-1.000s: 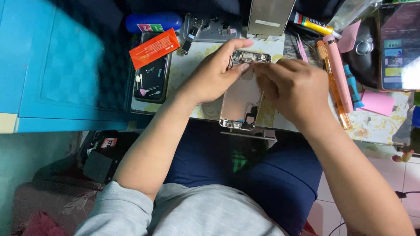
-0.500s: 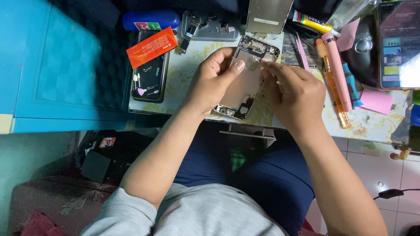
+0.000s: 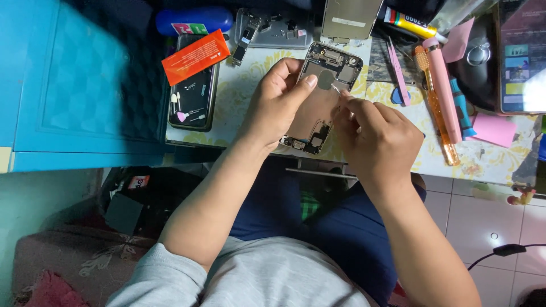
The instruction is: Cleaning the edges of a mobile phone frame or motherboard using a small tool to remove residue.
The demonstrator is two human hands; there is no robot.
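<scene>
Together, both hands met over the opened phone housing (image 3: 321, 96) on the table's (image 3: 250, 91) near edge. The left hand (image 3: 278, 102) gripped its left side, thumb across the plate. The right hand (image 3: 378, 139), just right, pinched a thin metal tool (image 3: 336, 88) touching the housing.

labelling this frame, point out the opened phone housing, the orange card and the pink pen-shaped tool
opened gold metal phone housing (image 3: 316, 108): head view, bare inner back panel
orange rectangular card (image 3: 195, 56): head view, middle
pink pen-shaped tool (image 3: 443, 85): head view, mid-barrel

Orange flat packet (image 3: 195, 56) upper left — lit screen (image 3: 522, 57) far right.
</scene>
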